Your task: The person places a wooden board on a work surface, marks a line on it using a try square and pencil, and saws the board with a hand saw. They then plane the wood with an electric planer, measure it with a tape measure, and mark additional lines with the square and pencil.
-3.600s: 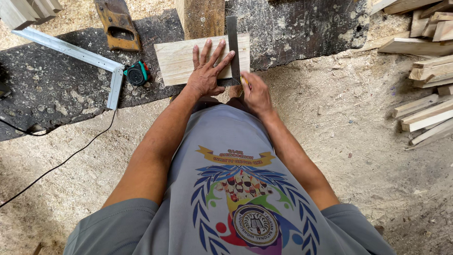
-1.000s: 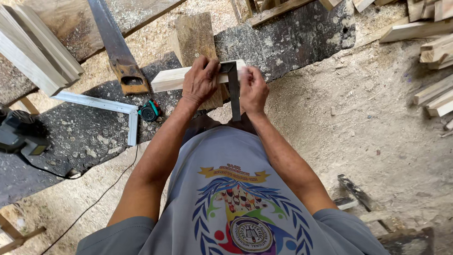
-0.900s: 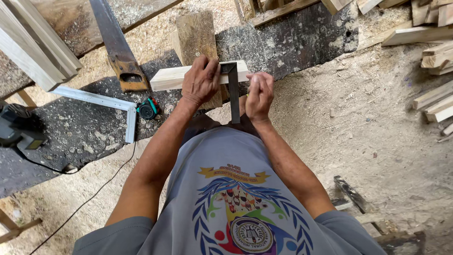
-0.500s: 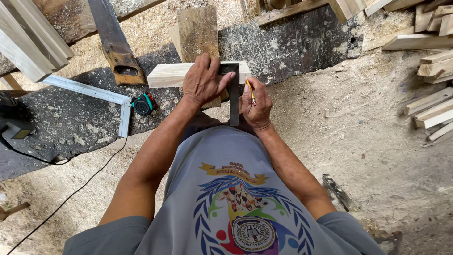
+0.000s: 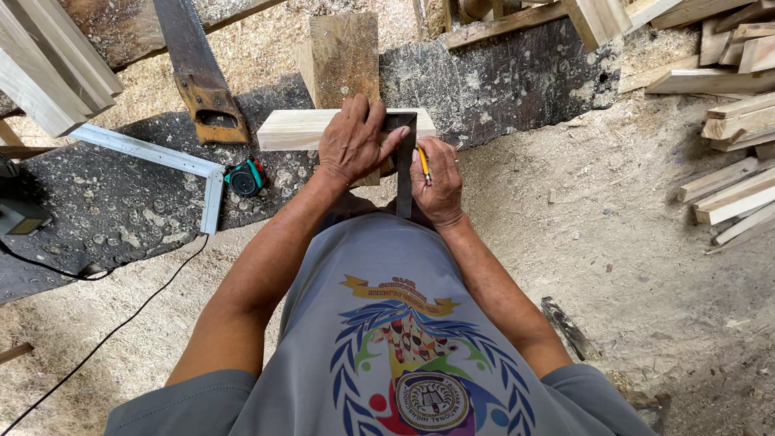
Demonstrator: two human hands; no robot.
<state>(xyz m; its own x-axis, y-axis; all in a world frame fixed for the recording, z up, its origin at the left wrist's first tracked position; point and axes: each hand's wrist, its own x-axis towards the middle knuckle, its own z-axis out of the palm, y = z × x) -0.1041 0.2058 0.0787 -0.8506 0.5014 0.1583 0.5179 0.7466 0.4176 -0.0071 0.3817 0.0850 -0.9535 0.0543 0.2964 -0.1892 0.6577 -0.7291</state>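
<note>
Pale wooden board (image 5: 295,129) lies across a dark workbench (image 5: 105,202). On the board, the left hand (image 5: 353,145) presses flat, fingers spread, pinning a dark metal square (image 5: 404,165). Just beside the square, the right hand (image 5: 438,182) pinches a yellow pencil (image 5: 422,163). Left of the board sit a tape measure (image 5: 245,177) and handsaw (image 5: 198,77).

Left hand (image 5: 352,145) hides middle of pale board (image 5: 291,129); pencil (image 5: 423,164) tip too small to tell; handsaw (image 5: 194,69) blade cut off at top.
</note>
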